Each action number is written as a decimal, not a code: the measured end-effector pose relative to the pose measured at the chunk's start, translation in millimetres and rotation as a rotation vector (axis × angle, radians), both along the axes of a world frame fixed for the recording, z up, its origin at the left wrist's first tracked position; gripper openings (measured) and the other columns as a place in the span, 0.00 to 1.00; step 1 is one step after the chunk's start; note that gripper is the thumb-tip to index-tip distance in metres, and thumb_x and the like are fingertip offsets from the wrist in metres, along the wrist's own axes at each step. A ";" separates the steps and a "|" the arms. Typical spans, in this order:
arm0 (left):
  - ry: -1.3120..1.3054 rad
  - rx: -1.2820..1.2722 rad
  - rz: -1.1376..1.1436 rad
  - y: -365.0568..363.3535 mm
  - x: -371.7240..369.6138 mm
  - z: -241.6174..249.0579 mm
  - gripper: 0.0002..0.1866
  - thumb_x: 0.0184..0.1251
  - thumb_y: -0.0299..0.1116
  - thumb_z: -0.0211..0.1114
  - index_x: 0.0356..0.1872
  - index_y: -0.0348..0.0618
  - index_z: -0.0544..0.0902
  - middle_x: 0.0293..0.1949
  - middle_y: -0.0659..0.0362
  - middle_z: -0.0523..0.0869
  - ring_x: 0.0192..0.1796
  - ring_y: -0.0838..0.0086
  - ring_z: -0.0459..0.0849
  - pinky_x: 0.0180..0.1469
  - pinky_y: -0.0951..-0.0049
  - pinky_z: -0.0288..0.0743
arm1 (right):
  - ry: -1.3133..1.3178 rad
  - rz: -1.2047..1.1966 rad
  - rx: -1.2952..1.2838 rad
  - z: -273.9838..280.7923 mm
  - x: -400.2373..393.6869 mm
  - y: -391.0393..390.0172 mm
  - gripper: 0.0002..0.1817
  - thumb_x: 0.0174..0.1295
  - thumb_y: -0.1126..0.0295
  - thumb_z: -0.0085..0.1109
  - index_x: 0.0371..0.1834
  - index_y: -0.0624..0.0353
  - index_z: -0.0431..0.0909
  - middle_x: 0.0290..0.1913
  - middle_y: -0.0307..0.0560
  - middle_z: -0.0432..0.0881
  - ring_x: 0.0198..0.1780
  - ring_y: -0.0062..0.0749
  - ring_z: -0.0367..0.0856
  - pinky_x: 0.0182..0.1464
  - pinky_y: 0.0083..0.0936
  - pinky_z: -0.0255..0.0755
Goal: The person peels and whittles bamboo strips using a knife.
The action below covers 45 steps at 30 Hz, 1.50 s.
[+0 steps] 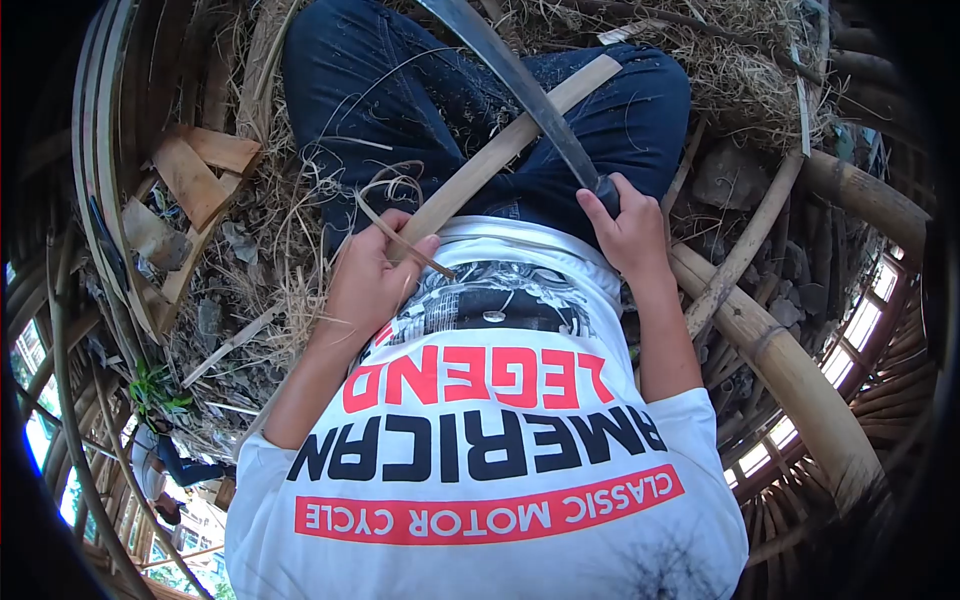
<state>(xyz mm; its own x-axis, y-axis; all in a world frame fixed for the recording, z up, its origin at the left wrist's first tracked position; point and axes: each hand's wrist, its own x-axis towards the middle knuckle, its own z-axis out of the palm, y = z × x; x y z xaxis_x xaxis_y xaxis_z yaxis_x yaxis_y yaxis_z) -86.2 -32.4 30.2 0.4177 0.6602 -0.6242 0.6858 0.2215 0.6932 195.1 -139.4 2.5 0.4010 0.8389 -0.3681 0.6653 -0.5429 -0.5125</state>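
Observation:
My left hand is closed around the near end of a flat bamboo strip, which slants up and right across my lap. A thin curled sliver crosses over those fingers. In my right hand is the dark handle of a machete, its long blade pointing away to the upper left. The blade overlaps the strip near the strip's far end. Shavings dot my dark trousers beneath.
Bamboo offcuts and long bent slats lie at left. Thick bamboo poles run along the right. Dry shavings cover the ground ahead. Another person is visible at the lower left, beyond a green plant.

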 end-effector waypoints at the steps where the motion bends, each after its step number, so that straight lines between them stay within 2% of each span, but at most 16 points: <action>1: 0.007 -0.001 -0.003 -1.1 -0.6 0.6 0.19 0.64 0.41 0.68 0.44 0.33 0.81 0.28 0.48 0.86 0.29 0.66 0.85 0.35 0.67 0.76 | 0.016 -0.007 0.002 -0.8 0.0 -0.1 0.29 0.62 0.41 0.58 0.29 0.61 0.78 0.19 0.57 0.79 0.27 0.56 0.82 0.31 0.42 0.74; 3: -0.003 -0.051 0.013 -4.7 -1.3 0.5 0.19 0.64 0.40 0.68 0.45 0.32 0.81 0.27 0.50 0.85 0.29 0.72 0.84 0.33 0.70 0.75 | 0.010 -0.008 -0.004 -2.7 0.1 -0.3 0.29 0.62 0.41 0.58 0.28 0.61 0.77 0.20 0.57 0.79 0.28 0.56 0.82 0.31 0.42 0.74; 7: 0.014 -0.063 0.039 -12.5 -9.3 1.0 0.21 0.64 0.40 0.69 0.46 0.30 0.80 0.27 0.49 0.85 0.28 0.74 0.83 0.32 0.72 0.75 | 0.028 -0.121 0.021 -15.2 12.7 0.1 0.30 0.62 0.40 0.57 0.28 0.62 0.77 0.21 0.59 0.79 0.30 0.57 0.82 0.32 0.43 0.73; 9: 0.063 -0.041 0.025 -16.5 -15.9 2.3 0.16 0.65 0.36 0.69 0.43 0.33 0.80 0.27 0.60 0.82 0.29 0.82 0.75 0.32 0.77 0.71 | 0.058 -0.139 -0.023 -16.1 23.3 2.3 0.30 0.63 0.40 0.56 0.29 0.63 0.78 0.22 0.61 0.79 0.31 0.61 0.80 0.32 0.44 0.72; 10: 0.069 -0.039 0.025 -16.5 -17.5 4.0 0.16 0.65 0.36 0.69 0.43 0.33 0.80 0.27 0.60 0.82 0.29 0.82 0.75 0.32 0.77 0.71 | 0.078 -0.144 -0.042 -16.1 24.1 3.3 0.30 0.63 0.40 0.56 0.30 0.63 0.78 0.22 0.61 0.79 0.31 0.61 0.80 0.32 0.44 0.72; 12: 0.083 0.002 0.033 -17.2 -17.1 5.7 0.23 0.62 0.40 0.70 0.47 0.29 0.80 0.28 0.48 0.85 0.29 0.72 0.84 0.33 0.70 0.76 | 0.058 -0.144 -0.041 -17.2 20.4 4.4 0.31 0.63 0.40 0.56 0.30 0.64 0.78 0.22 0.61 0.79 0.31 0.61 0.80 0.33 0.44 0.72; 17: 0.037 0.022 0.032 -23.5 -29.8 4.2 0.21 0.61 0.38 0.70 0.47 0.30 0.81 0.28 0.48 0.85 0.29 0.70 0.84 0.33 0.70 0.76 | -0.016 -0.161 -0.008 -21.0 22.5 2.1 0.30 0.63 0.41 0.57 0.30 0.65 0.78 0.22 0.61 0.79 0.32 0.61 0.80 0.34 0.43 0.72; 22: -0.118 -0.009 0.120 -21.4 -34.4 38.6 0.14 0.62 0.35 0.69 0.39 0.32 0.81 0.25 0.52 0.82 0.26 0.70 0.79 0.30 0.70 0.72 | 0.191 -0.439 -0.088 -28.9 42.1 10.6 0.30 0.65 0.44 0.56 0.29 0.66 0.78 0.25 0.63 0.80 0.35 0.61 0.81 0.36 0.41 0.72; 26: -0.028 0.077 0.021 -5.6 -20.5 48.3 0.09 0.66 0.33 0.66 0.35 0.37 0.79 0.22 0.52 0.78 0.24 0.64 0.77 0.27 0.67 0.68 | 0.045 -0.282 0.006 -25.4 30.3 9.6 0.31 0.66 0.43 0.55 0.29 0.67 0.76 0.24 0.63 0.78 0.34 0.61 0.79 0.35 0.39 0.71; 28: 0.103 0.070 0.009 7.9 -7.6 44.6 0.12 0.66 0.36 0.67 0.36 0.36 0.79 0.23 0.48 0.79 0.26 0.59 0.79 0.30 0.64 0.70 | 0.108 -0.342 0.019 -24.5 30.4 5.0 0.30 0.66 0.44 0.56 0.28 0.67 0.76 0.24 0.63 0.77 0.33 0.64 0.77 0.35 0.41 0.70; 29: 0.031 0.361 0.077 4.4 -1.9 30.5 0.17 0.67 0.41 0.68 0.34 0.35 0.76 0.21 0.59 0.71 0.26 0.76 0.69 0.29 0.73 0.65 | 0.123 -0.373 0.060 -33.9 34.9 -1.6 0.30 0.66 0.45 0.56 0.26 0.66 0.74 0.18 0.57 0.76 0.25 0.54 0.78 0.30 0.38 0.70; 31: 0.026 0.261 0.050 28.2 11.9 29.3 0.19 0.66 0.44 0.69 0.35 0.35 0.77 0.21 0.58 0.72 0.27 0.74 0.70 0.30 0.72 0.66 | 0.312 -0.478 0.084 -11.3 29.3 4.6 0.28 0.69 0.44 0.52 0.25 0.60 0.73 0.12 0.38 0.70 0.15 0.18 0.72 0.18 0.20 0.63; 36: 0.027 -0.054 -0.021 58.5 38.6 20.9 0.24 0.62 0.48 0.71 0.37 0.33 0.77 0.23 0.58 0.76 0.29 0.76 0.72 0.33 0.72 0.68 | 0.426 -0.563 0.243 -0.2 28.9 -6.1 0.26 0.72 0.45 0.48 0.27 0.58 0.71 0.12 0.37 0.69 0.13 0.19 0.68 0.16 0.18 0.61; 38: -0.031 -0.073 0.001 57.0 49.1 12.7 0.23 0.59 0.46 0.74 0.38 0.34 0.77 0.23 0.61 0.75 0.29 0.79 0.70 0.32 0.73 0.67 | 0.447 -0.594 0.289 3.9 26.0 -12.0 0.26 0.73 0.45 0.46 0.27 0.58 0.70 0.13 0.37 0.69 0.13 0.19 0.67 0.17 0.18 0.61; 41: -0.203 -0.075 -0.124 54.4 60.7 -3.0 0.24 0.47 0.38 0.82 0.30 0.38 0.73 0.23 0.65 0.71 0.28 0.79 0.67 0.31 0.75 0.66 | 0.503 -0.559 0.407 11.8 14.6 -17.1 0.28 0.72 0.42 0.45 0.27 0.58 0.68 0.14 0.38 0.68 0.14 0.20 0.68 0.17 0.17 0.60; 45: -0.162 -0.063 -0.147 60.7 74.2 0.0 0.22 0.49 0.36 0.80 0.28 0.38 0.73 0.22 0.65 0.72 0.26 0.81 0.67 0.29 0.76 0.67 | 0.489 -0.526 0.473 24.5 1.4 -15.2 0.29 0.69 0.40 0.48 0.28 0.59 0.69 0.15 0.36 0.68 0.16 0.18 0.68 0.18 0.16 0.60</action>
